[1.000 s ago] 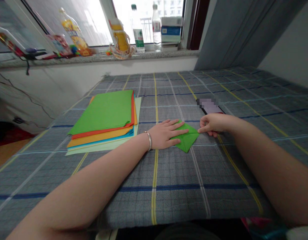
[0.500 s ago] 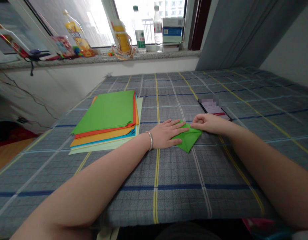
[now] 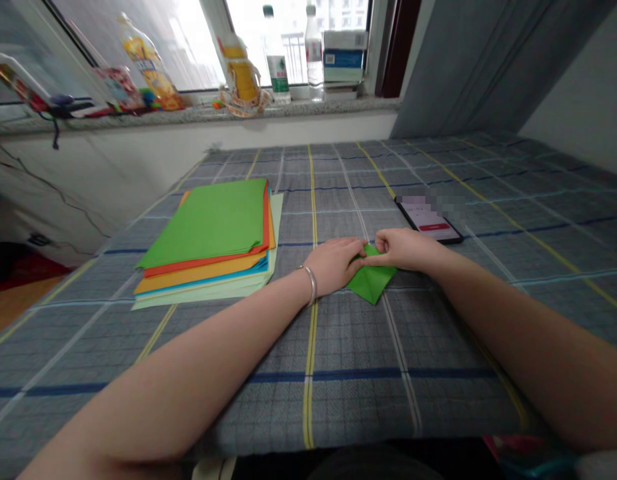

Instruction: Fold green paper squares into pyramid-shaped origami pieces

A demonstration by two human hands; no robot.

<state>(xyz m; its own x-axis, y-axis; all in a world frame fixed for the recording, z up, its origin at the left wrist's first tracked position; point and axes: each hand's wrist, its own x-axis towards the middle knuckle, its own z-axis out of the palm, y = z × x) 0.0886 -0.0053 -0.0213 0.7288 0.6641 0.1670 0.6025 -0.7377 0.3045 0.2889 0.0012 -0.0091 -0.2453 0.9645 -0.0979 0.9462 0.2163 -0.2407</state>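
A small folded piece of green paper [image 3: 372, 283] lies on the checked cloth in front of me, one corner pointing toward me. My left hand [image 3: 337, 262], with a silver bangle at the wrist, has its fingers bent together at the paper's left upper edge and grips it there. From the right, my right hand [image 3: 401, 248] curls its fingers and stretches the thumb across the paper's upper part to meet the left fingertips. Both hands partly cover the top of the paper.
Left of my hands lies a stack of coloured paper sheets [image 3: 208, 220], green on top. Beyond my right hand rests a phone [image 3: 428, 220] with its screen lit. Bottles [image 3: 315, 63] and boxes [image 3: 343, 60] stand on the windowsill at the back.
My left hand's spread, flat fingers have drawn in and bent at the paper's edge. My right hand has moved left, its thumb now lying across the paper.
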